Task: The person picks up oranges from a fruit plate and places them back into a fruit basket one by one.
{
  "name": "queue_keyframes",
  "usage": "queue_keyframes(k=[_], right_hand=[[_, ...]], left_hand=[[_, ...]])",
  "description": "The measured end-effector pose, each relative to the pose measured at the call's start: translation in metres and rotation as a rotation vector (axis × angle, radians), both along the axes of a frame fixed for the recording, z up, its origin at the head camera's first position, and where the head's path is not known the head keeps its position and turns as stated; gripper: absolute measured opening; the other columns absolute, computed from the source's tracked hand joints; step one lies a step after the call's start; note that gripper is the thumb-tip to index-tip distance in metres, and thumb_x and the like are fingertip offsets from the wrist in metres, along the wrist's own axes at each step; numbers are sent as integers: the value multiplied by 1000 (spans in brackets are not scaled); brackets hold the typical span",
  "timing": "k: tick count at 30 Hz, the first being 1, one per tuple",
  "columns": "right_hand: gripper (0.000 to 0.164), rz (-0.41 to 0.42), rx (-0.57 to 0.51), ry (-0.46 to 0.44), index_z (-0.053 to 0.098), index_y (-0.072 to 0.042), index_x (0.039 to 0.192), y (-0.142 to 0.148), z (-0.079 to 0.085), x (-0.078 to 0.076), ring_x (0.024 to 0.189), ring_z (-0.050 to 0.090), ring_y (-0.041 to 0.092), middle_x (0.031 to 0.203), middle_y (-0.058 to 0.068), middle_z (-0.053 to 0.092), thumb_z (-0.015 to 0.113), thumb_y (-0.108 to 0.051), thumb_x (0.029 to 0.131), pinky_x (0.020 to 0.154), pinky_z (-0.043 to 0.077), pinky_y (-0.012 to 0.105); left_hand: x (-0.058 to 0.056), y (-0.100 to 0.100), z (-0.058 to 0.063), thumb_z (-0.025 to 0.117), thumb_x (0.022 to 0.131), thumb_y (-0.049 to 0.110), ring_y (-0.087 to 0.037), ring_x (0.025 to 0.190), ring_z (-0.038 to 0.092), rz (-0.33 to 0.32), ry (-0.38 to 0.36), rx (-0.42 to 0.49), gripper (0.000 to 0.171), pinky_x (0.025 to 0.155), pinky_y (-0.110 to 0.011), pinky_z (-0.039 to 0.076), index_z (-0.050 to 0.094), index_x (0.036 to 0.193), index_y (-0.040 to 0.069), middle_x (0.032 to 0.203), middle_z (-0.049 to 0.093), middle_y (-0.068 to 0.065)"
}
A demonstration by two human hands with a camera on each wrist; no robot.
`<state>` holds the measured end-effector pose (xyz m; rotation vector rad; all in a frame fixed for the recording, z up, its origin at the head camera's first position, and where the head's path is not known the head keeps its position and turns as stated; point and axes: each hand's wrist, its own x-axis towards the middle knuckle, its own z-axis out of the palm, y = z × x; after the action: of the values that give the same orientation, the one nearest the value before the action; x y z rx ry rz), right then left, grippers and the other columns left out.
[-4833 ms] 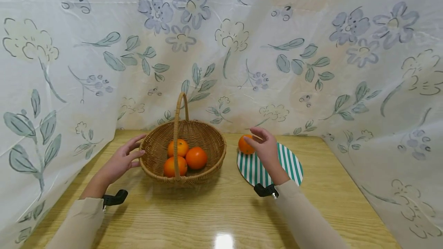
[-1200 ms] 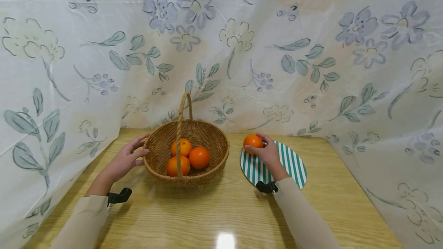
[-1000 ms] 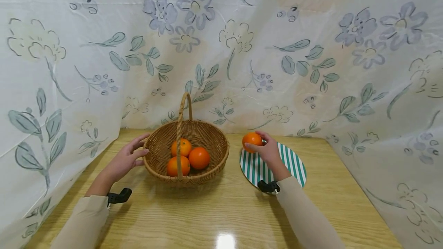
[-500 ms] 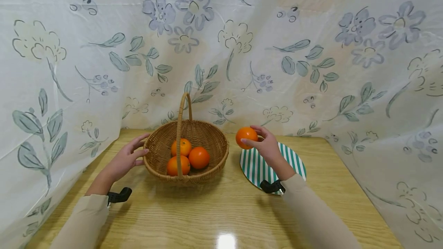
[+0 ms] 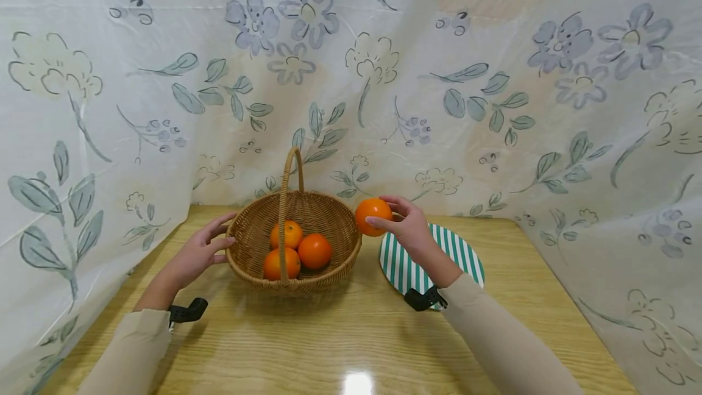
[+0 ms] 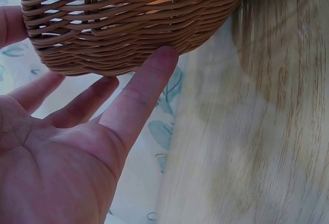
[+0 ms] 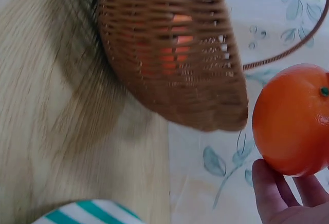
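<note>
My right hand (image 5: 414, 233) holds an orange (image 5: 372, 216) between thumb and fingers, raised at the right rim of a wicker basket (image 5: 336, 224). In the right wrist view this orange (image 7: 290, 121) shows a small green stem end and sits close beside the basket wall (image 7: 216, 103). Three more oranges lie inside the basket, one at the back (image 5: 290, 233), one at the right (image 5: 315, 251) and one at the front (image 5: 278, 266). My left hand (image 5: 192, 256) rests its extended fingertips against the basket's left side; the left wrist view shows the thumb (image 6: 141, 93) on the weave.
A round mat (image 5: 459, 258) with green and white stripes lies on the wooden table (image 5: 285, 346), right of the basket. The basket's tall handle (image 5: 284, 200) arches over its opening. Floral cloth (image 5: 384, 78) hangs behind and at both sides.
My right hand took hold of the orange on the striped mat, lifted it and carried it left to the basket's rim. The left hand has stayed at the basket.
</note>
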<state>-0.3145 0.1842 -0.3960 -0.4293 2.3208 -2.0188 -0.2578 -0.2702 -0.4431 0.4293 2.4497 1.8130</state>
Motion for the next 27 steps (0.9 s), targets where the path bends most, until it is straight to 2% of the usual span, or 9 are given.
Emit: queue_keyframes(k=[6,12,21,27], right_hand=[[59,30,-9,9,60,-17,140,-19,11,7,119,62,28,139,9,61,85,-25,86,99,55,38],[58,40,-4,-3,61,-16,137,-36,17,9,117,62,28,137,9,62,85,-22,85,98,55,38],[60,87,17,-40,60,-17,141,-60,26,3,117,63,27,138,9,61,84,-23,86,96,57,37],[58,73,35,-54,64,-19,137,-77,33,-2,111,64,27,132,10,62,86,-26,83,92,59,37]], left_hand=[[1,-2,0,52,109,24,-48,136,44,-8,2,-2,67,91,-36,61,17,165,14,160,24,-33],[4,-5,1,52,109,25,-52,138,40,-17,-4,7,67,91,-36,61,17,165,14,160,23,-33],[1,-6,0,51,109,24,-50,138,42,-20,-7,8,66,91,-37,61,18,165,14,160,24,-33],[-1,-7,0,52,109,24,-50,137,43,-22,-4,2,66,91,-36,61,18,165,15,160,24,-32]])
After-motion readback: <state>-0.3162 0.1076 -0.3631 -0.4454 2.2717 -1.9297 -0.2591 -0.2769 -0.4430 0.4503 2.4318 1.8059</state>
